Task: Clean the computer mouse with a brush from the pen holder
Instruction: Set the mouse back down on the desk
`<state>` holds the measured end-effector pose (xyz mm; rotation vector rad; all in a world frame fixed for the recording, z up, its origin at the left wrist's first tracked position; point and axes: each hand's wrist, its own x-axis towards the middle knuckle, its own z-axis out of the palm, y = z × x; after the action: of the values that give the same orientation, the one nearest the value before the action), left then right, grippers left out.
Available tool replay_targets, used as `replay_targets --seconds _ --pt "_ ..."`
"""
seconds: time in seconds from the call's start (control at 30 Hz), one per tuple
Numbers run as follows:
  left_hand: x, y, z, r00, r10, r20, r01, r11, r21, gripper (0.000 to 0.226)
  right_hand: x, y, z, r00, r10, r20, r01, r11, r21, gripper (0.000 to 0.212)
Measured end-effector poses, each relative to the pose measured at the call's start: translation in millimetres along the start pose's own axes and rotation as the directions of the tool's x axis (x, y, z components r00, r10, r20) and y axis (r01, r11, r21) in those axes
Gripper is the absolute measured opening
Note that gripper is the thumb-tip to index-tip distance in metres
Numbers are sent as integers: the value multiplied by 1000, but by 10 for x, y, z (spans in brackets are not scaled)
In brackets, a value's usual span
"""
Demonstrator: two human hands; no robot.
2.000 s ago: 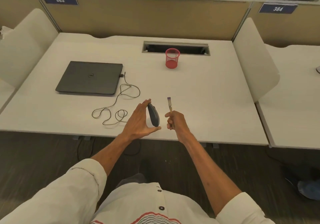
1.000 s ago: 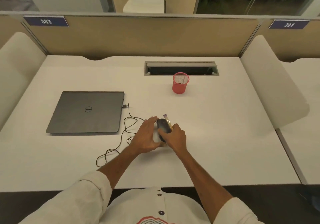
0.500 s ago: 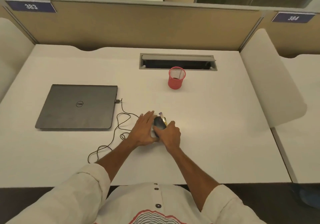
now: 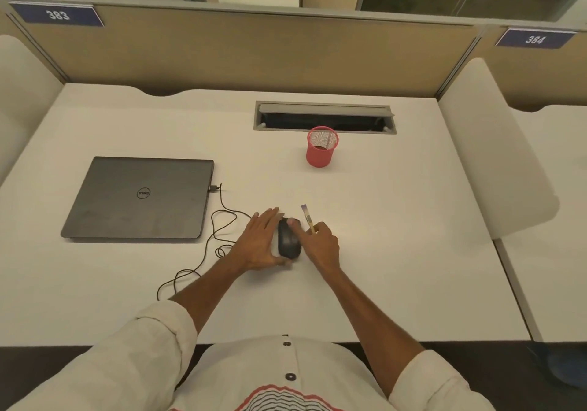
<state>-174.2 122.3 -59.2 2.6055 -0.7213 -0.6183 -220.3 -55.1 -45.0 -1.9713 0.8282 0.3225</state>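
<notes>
Standing upright near the desk's far cable slot (image 4: 325,116), the red mesh pen holder (image 4: 321,150) shows nothing inside (its bottom looks dark). Nearer, the black mouse (image 4: 288,243) lies on the white desk (image 4: 397,251) between both hands: the left hand (image 4: 262,242), fingers spread flat, touches its left side; the right hand (image 4: 320,245) grips the brush (image 4: 307,218), bristles pointing away, just beside the mouse.

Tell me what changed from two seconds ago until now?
The mouse came down from the air onto the desk, the left hand now resting open beside it. The right hand still grips the brush. Laptop and pen holder stayed.
</notes>
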Motion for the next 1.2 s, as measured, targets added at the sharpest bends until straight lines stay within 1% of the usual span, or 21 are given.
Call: replay_targets --seconds 0.03,0.1,0.13,0.17,0.27,0.3,0.37,0.43,0.57,0.7,0.83,0.9,1.0,1.07,1.2 --pt "6 -1 -15 1000 4 8 -4 1000 -19 130 21 6 -63 1000 6 2 -6 998 69 66" --pt "12 0 -52 1000 10 6 -9 998 -60 126 83 52 -186 1000 -17 14 13 976 219 43" --pt "15 1 -73 1000 5 -9 -6 996 -84 120 112 74 -250 999 -41 19 34 960 280 31" --pt "21 2 -98 1000 -5 -31 2 993 -118 111 136 88 -309 998 -61 19 52 945 322 25" --pt "72 4 -187 991 -61 -118 36 979 -203 76 187 71 -430 997 -72 1 66 922 381 22" --pt "101 10 -215 986 -85 -144 54 976 -209 68 213 53 -456 998 -65 -7 63 921 385 23" --pt "177 40 -256 978 -123 -168 91 978 -188 61 282 17 -505 998 -57 -17 60 928 368 23" --pt "268 96 -279 974 -152 -165 128 980 -150 59 366 -44 -559 997 -72 -19 74 935 346 20" --pt "499 224 -302 971 -177 -161 168 984 -67 62 556 -334 -687 980 -185 -77 200 913 357 14" --pt "772 301 -327 973 -171 -157 171 985 -12 67 858 -721 -819 954 -238 -184 282 920 272 16" --pt "1041 293 -361 976 -152 -157 159 987 31 68 1195 -1065 -929 895 -316 -315 382 908 173 18" --pt "1184 265 -396 977 -149 -152 158 986 51 68 1366 -1228 -986 858 -339 -387 421 894 152 18" --pt "1408 224 -466 979 -140 -146 150 987 59 70 1627 -1438 -1042 810 -372 -453 462 881 103 18" --pt "1536 205 -517 982 -122 -147 132 989 61 71 1786 -1521 -1042 809 -376 -452 452 890 69 18" --pt "1758 197 -599 984 -110 -138 120 991 65 73 1985 -1549 -949 862 -349 -366 366 930 -24 23"
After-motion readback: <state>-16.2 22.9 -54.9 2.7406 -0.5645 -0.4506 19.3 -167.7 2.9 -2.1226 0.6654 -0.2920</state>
